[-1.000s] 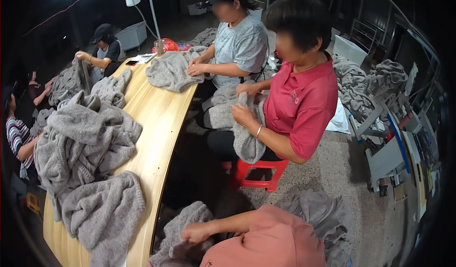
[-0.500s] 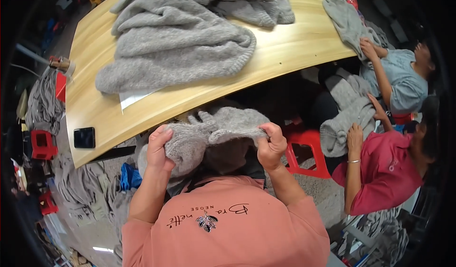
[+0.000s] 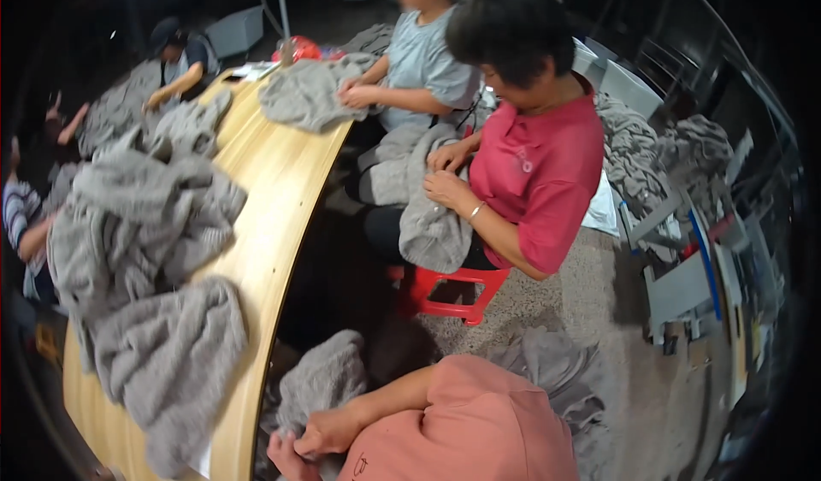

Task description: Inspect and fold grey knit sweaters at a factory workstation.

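Observation:
A fuzzy grey knitted garment hangs below the near table edge, at the bottom of the view. My right hand is closed on a fold of it, with the forearm reaching in from the right. Close beside it, almost touching, my left hand pinches the same knit; part of this hand is hidden low in the picture. On the wooden table to the left lies a heap of similar grey knitwear, with one piece spread toward the near end.
A co-worker in a red shirt sits on a red stool, handling a grey knit. Beyond, a person in light blue works on another knit. Grey fabric lies behind me, and more people sit across the table.
The view has swung to the right, toward the co-workers. My hands, earlier apart and stretching the garment between them, are now close together on it.

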Motion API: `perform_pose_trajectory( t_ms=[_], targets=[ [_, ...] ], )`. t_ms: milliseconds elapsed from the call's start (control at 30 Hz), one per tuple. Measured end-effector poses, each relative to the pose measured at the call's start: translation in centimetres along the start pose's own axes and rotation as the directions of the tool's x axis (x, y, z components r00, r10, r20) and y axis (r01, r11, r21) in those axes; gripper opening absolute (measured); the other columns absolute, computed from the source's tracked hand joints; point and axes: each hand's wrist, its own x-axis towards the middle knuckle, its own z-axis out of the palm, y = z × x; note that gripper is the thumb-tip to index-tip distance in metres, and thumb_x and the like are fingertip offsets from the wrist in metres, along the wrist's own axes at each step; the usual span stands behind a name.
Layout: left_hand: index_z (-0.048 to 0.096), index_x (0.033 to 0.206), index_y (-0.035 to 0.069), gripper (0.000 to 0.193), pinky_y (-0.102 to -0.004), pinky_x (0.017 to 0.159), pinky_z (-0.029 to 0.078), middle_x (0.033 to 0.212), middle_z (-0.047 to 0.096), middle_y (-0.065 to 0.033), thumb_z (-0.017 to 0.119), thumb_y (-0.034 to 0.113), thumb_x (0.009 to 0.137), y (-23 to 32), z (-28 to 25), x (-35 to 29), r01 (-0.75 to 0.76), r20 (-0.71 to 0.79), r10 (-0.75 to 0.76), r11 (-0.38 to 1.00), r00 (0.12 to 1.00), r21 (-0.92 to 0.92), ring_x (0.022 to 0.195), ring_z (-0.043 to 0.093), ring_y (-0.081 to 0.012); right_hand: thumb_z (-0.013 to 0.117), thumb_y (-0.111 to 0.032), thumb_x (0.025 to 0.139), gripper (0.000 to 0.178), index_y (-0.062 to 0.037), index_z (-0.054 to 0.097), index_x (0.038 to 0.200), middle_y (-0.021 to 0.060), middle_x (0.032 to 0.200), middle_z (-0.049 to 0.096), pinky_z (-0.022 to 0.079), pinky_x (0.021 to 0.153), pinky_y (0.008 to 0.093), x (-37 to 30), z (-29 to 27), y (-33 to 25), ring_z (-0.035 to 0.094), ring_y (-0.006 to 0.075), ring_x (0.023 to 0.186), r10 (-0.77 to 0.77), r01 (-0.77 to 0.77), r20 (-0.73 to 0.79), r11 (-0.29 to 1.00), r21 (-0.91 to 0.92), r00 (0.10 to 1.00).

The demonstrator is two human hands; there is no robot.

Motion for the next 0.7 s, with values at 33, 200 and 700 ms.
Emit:
perform_pose_trajectory(
  t_ms=[33,200,700],
  targets=[
    [0.053,0.078,0.003,0.007,-0.0232,0.055,0.040,0.070,0.054,-0.0010,0.048,0.004,0.073,-0.9,-0.6,0.3,0.074,0.050,-0.068,0.989,0.996,-0.130,0.062,0.050,-0.0100,0.051,-0.007,0.072,0.007,-0.0062,0.046,0.077,0.0087,0.061,0.052,0.040,0.044,0.0376,-0.2,0.0,-0.1,0.054,0.0296,0.052,-0.016,0.015,-0.056,1.000,-0.021,0.998],
    [0.061,0.088,0.003,0.018,-0.0207,0.041,0.033,0.061,0.054,0.0001,0.057,0.016,0.077,1.6,0.2,-1.3,0.230,0.139,-0.239,0.970,0.961,0.076,0.047,0.046,-0.0099,0.052,-0.005,0.069,0.007,-0.0050,0.048,0.075,0.0070,0.065,0.051,0.041,0.043,0.0354,-0.3,-0.7,-0.8,0.055,0.0260,0.055,-0.123,0.096,-0.207,0.986,-0.136,0.971],
    [0.060,0.082,-0.003,0.014,-0.0209,0.053,0.039,0.070,0.058,-0.0005,0.057,0.003,0.070,0.0,-0.3,-3.4,0.030,-0.014,-0.031,0.999,0.999,-0.017,0.059,0.050,-0.0065,0.053,-0.007,0.067,0.006,-0.0059,0.049,0.071,0.0090,0.068,0.050,0.042,0.045,0.0375,-0.8,1.1,0.3,0.053,0.0284,0.055,-0.012,-0.024,-0.177,0.980,-0.199,0.984]
  ],
)
